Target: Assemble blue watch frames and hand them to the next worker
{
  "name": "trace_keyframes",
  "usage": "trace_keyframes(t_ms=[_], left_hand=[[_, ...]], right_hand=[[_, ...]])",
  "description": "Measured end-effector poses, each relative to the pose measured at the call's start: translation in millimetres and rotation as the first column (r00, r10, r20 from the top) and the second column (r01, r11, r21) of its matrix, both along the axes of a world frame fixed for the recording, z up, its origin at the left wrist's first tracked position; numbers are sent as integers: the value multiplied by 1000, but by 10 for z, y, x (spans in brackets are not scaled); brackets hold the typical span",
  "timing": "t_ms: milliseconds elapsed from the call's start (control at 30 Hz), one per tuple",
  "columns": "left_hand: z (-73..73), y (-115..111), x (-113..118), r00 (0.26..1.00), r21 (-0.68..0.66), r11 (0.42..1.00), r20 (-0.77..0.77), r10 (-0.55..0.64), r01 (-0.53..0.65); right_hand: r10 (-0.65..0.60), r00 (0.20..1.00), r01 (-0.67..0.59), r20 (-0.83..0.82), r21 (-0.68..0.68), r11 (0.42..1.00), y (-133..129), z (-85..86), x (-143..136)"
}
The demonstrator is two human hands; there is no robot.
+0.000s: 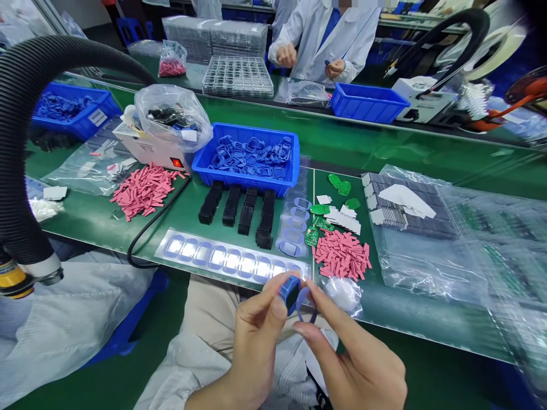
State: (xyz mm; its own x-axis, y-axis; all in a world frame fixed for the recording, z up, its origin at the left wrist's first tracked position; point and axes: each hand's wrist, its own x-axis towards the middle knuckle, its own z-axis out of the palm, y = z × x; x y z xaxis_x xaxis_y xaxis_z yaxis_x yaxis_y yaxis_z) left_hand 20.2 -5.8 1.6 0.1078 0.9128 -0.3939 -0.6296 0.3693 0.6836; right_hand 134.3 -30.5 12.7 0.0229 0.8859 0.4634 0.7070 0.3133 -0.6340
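Observation:
My left hand (pixel 260 324) is closed on a small blue casing (pixel 290 294) with a dark face, held between thumb and fingers just past the bench's front edge. Between the thumb and forefinger of my right hand (pixel 350 347) is a thin, bluish oval ring (pixel 305 307), upright and close beside the casing. Whether the ring touches the casing I cannot tell. Just beyond my hands lies a clear sheet of oval stickers (pixel 233 259). Pink strips (pixel 342 254) are heaped to the right, above a small clear plastic bag (pixel 343 294).
A blue bin (pixel 245 181) of blue frames stands at mid-bench, with rows of black parts (pixel 239 209) before it. Green circuit boards (pixel 323 222) lie to the right, near bagged grey parts (pixel 414 205). A black hose (pixel 17 136) arches at left. Across the bench sits a co-worker (pixel 325 40).

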Motion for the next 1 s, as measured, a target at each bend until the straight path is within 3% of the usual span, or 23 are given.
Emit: trace_keyframes(t_ms=[167,500,700,800,900,1000], left_hand=[[-58,-21,-28,997,222,975,-63,41,-26],[-80,15,-46,979,276,961,-195,64,-8],[-84,50,-123,942,472,879,-322,96,71],[8,103,-198,857,522,833,-500,125,182],[145,187,-280,687,591,755,-675,269,285],[268,278,-345,547,625,676,-748,377,389]], right_hand=[[-18,1000,19,-8,60,998,75,46,-133],[16,1000,-16,1,54,998,93,62,-126],[12,1000,-11,-8,56,998,125,51,-127],[-57,998,56,18,88,995,130,1,-134],[-115,991,102,74,160,982,135,-59,-134],[-141,977,104,162,215,971,150,-87,-132]])
